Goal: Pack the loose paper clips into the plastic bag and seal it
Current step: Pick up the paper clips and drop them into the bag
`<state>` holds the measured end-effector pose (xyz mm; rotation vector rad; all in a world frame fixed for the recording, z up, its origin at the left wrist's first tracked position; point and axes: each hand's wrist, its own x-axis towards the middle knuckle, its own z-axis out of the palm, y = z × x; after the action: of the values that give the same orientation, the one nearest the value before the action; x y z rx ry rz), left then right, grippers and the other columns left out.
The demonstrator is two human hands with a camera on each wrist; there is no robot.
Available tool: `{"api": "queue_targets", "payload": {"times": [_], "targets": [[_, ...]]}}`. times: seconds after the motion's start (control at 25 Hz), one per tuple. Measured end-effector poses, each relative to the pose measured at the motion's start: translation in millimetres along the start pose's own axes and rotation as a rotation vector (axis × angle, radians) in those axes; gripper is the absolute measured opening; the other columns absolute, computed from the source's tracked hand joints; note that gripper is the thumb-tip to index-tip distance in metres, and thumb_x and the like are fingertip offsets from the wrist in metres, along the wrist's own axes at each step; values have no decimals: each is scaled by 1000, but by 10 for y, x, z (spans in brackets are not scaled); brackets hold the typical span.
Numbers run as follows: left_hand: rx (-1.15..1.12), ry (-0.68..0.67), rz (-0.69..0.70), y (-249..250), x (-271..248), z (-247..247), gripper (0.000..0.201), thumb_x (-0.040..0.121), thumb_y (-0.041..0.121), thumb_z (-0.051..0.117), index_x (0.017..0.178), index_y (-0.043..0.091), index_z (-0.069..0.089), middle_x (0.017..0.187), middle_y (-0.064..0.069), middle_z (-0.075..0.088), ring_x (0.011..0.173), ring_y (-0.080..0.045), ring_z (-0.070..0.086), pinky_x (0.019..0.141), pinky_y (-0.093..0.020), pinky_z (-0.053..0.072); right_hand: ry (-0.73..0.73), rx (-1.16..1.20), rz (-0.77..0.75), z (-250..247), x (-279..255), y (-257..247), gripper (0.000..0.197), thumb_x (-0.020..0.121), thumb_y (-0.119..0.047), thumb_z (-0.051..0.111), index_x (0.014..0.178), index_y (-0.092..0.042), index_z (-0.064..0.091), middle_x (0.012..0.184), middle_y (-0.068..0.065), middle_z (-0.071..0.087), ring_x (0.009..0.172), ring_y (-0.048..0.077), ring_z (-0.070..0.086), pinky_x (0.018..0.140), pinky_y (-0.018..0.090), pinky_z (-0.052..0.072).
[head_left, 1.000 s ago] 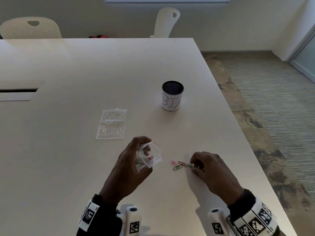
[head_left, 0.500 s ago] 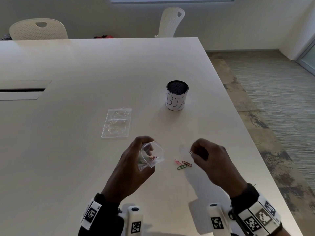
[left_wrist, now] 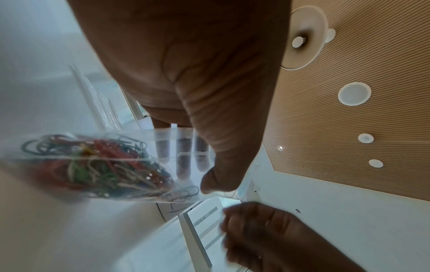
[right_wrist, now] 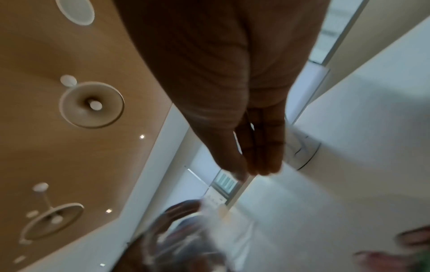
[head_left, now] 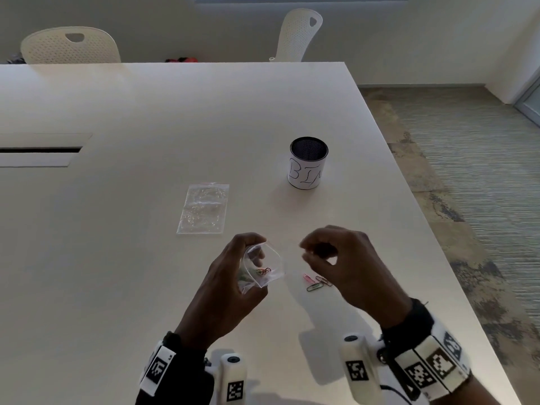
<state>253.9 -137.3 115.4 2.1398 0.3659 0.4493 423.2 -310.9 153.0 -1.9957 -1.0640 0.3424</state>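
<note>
My left hand (head_left: 251,247) grips a small clear plastic bag (head_left: 264,267) just above the table, its mouth held open and facing right. Several coloured paper clips (left_wrist: 100,165) lie inside the bag (left_wrist: 167,143). To the right of the bag's mouth my right hand (head_left: 305,251) is raised, thumb and fingers pinched together (right_wrist: 246,171) on one paper clip that barely shows. Three loose clips lie on the table under that hand: pink (head_left: 306,277), red (head_left: 323,280) and green (head_left: 315,287).
A black mesh cup (head_left: 308,168) with a white label reading "BIN" stands beyond the hands. A larger clear bag (head_left: 204,209) lies flat to the left of it. The table's right edge (head_left: 432,247) runs close by. A cable slot (head_left: 41,149) lies far left.
My right hand picked one clip from the group on the table, then lifted it up and left toward the bag's mouth. The left hand kept the bag in place.
</note>
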Motion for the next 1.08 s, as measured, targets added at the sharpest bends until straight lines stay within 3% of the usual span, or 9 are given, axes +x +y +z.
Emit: {"api": "queue_targets", "payload": {"times": [0.16,0.24,0.4,0.6,0.76,0.92,1.0,1.08], "targets": [[-15,-23,-3,-19,10,8,67,81,2,82,134,29,52,112,14,65,104,-13,69,79,-15,56,-342,-375,65,19,-126,286,37,82,-28,86,116,-31,71,115,-15,66,99,5,65,87,32,57],[-21,-30,-3,-13,12,15,67,80,2,82,134,28,52,112,14,65,104,-12,69,79,-15,56,-332,-414,32,83,-149,302,34,83,-27,84,114,-31,72,115,-15,66,102,8,64,86,32,56],[-13,-24,1,-6,14,23,67,81,3,84,134,28,52,111,15,65,103,-12,68,78,-11,54,-251,-402,1,180,-98,295,13,92,-24,75,105,-28,74,100,-11,71,93,10,64,77,32,55],[-10,-20,6,7,40,32,67,81,5,83,133,32,52,110,14,65,102,-14,68,78,-18,57,-282,-440,33,275,-50,313,17,99,-22,62,116,-23,65,104,-4,69,93,15,62,73,23,42],[-21,-20,-2,4,34,19,67,82,4,83,133,33,51,110,13,65,103,-16,70,80,-19,58,-285,-484,29,288,-13,300,20,98,-18,56,114,-19,67,107,-1,68,91,19,64,72,24,44],[-10,-5,3,-4,26,-10,66,82,2,82,134,30,52,109,13,63,98,-15,68,78,-13,54,-154,-259,35,116,26,278,13,94,-16,64,102,-22,72,91,-4,68,75,14,65,71,30,54],[-8,-4,3,5,28,-12,65,83,2,82,134,29,53,109,13,63,100,-15,67,78,-11,52,-49,-14,74,4,31,183,11,92,-10,68,92,-21,69,78,0,68,68,19,65,65,37,59],[-4,-2,6,11,30,-9,64,83,3,82,134,28,53,109,12,64,102,-14,67,79,-11,52,23,194,60,-64,25,-18,11,90,-9,73,87,-17,67,75,4,70,71,28,68,66,41,61]]}}
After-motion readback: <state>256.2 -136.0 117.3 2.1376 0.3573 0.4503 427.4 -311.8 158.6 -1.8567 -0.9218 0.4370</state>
